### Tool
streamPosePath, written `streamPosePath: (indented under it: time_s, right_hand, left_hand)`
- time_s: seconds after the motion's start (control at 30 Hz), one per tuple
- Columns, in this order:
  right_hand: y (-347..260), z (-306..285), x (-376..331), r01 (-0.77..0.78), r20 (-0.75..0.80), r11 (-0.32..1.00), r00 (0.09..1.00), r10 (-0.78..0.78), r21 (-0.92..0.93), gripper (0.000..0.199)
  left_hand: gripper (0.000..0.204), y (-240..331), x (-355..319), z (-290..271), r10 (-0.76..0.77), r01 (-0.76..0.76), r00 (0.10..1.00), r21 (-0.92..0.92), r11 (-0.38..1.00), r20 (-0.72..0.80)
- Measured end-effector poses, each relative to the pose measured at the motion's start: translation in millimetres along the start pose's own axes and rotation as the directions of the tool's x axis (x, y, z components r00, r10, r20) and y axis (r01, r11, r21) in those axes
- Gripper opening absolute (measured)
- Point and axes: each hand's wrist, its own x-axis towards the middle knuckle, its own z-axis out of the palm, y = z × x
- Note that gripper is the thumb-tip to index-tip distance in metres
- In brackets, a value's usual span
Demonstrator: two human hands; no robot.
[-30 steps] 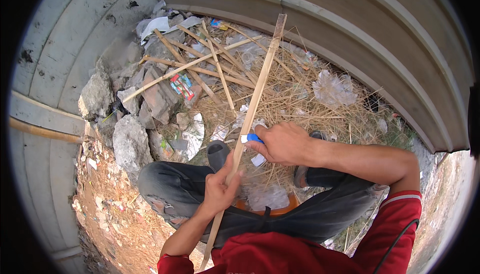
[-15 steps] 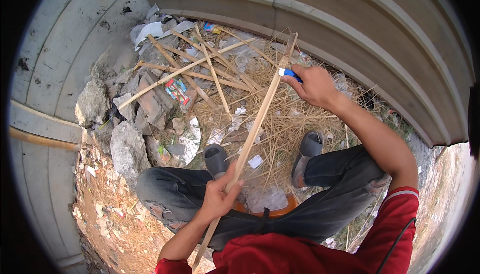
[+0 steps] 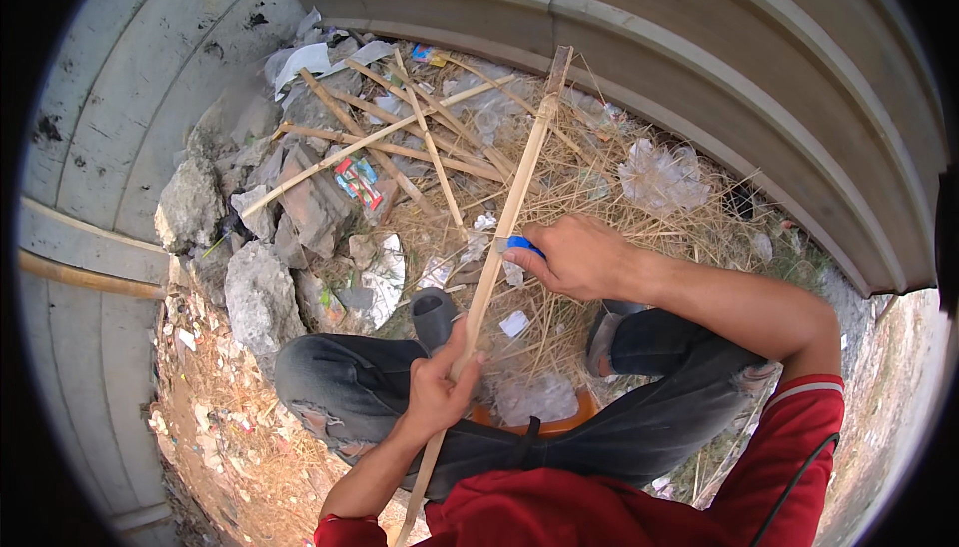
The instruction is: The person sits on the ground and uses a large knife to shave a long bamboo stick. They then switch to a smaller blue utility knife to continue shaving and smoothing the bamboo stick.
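A long, pale bamboo strip (image 3: pixel 520 179) runs from near my lap up and slightly right toward the metal wall. My left hand (image 3: pixel 437 389) is closed round its lower part, above my left thigh. In my right hand (image 3: pixel 589 257) is a small blue utility knife (image 3: pixel 525 245), pinched between thumb and fingers. Its blade lies against the strip, about midway along, though the cutting edge is too small to make out. Beyond the strip, to the left, several thin bamboo strips (image 3: pixel 430 152) lie crossed on rocks and shavings.
Corrugated metal wall (image 3: pixel 679 47) closes off the far side, and pale panels (image 3: pixel 120 97) stand at left. Rough rocks (image 3: pixel 262 297) are piled left of centre. Thin shavings (image 3: pixel 569 197) and plastic scraps (image 3: pixel 664 175) litter the ground. Beneath me is an orange seat (image 3: pixel 574 413).
My right hand has drawn the knife down along the strip, toward my left hand. The strip's far end has swung a little left. My left hand keeps its place.
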Motion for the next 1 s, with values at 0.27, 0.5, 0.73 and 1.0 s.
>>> streamPosePath:
  time_s: [0.27, 0.5, 0.73, 1.0]
  right_hand:
    - [72.7, -37.4, 19.7, -0.180, -0.267, 0.984, 0.947, 0.177, 0.014, 0.059]
    - [-3.5, -14.6, 2.8, -0.055, 0.085, 0.997, 0.995, 0.050, 0.061, 0.056]
    - [77.2, -42.0, 19.2, -0.163, -0.195, 0.985, 0.969, 0.149, -0.055, 0.053]
    - [72.4, -35.9, 11.8, -0.129, -0.417, 0.981, 0.907, 0.057, -0.147, 0.048]
  left_hand:
    - [0.056, -4.5, -4.9, 1.8, 0.047, -0.046, 0.997, -0.024, 0.999, 0.059]
    - [0.055, -2.2, -2.2, -3.4, 0.054, -0.055, 0.998, 0.058, 0.997, 0.006]
    - [0.055, 6.0, -11.5, -7.8, 0.058, -0.063, 0.995, 0.066, 0.996, 0.077]
    - [0.054, -5.1, -11.8, -2.6, 0.045, -0.042, 0.996, -0.031, 0.999, 0.075]
